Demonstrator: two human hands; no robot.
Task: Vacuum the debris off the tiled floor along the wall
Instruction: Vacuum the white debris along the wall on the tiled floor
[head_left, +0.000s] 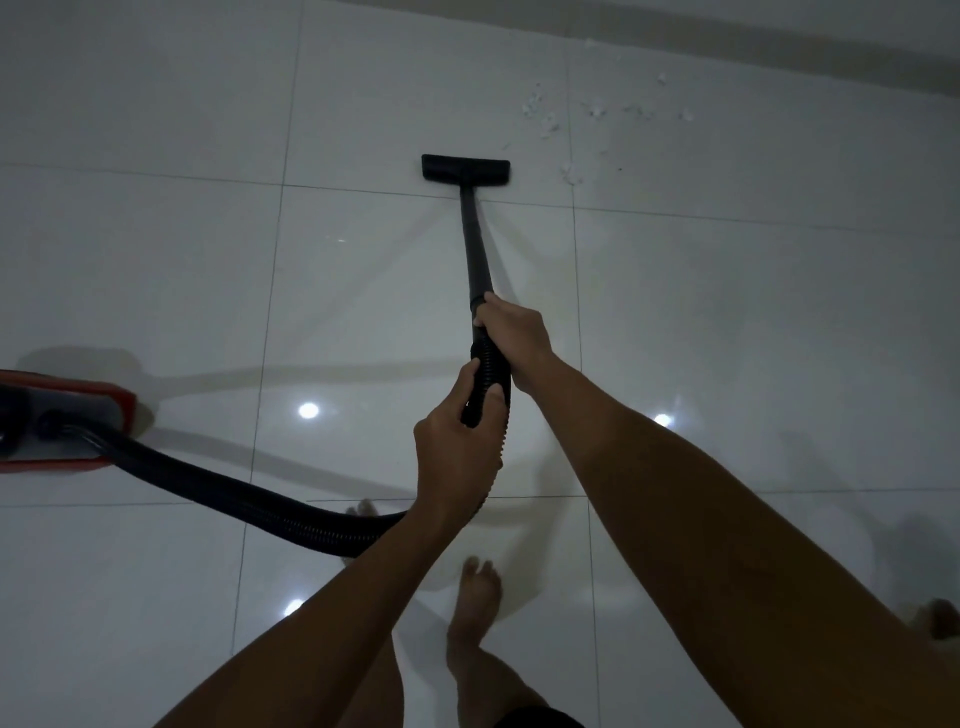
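Note:
A black vacuum wand (477, 244) runs away from me to a flat black floor nozzle (466, 169) resting on the white tiled floor (166, 270). My right hand (511, 335) grips the wand's lower end where the ribbed hose begins. Just below it, my left hand (456, 441) is closed around the ribbed hose (485, 374). Small white scraps of debris (545, 117) lie scattered to the right of and beyond the nozzle, near the wall's base (779, 62). The nozzle sits a short way left of the nearest scraps (570, 174).
The red and grey vacuum body (62, 421) stands at the left edge, its black hose (234, 493) curving across the floor toward my hands. My bare feet (478, 587) are on the tiles below. Ceiling lights reflect off the glossy floor.

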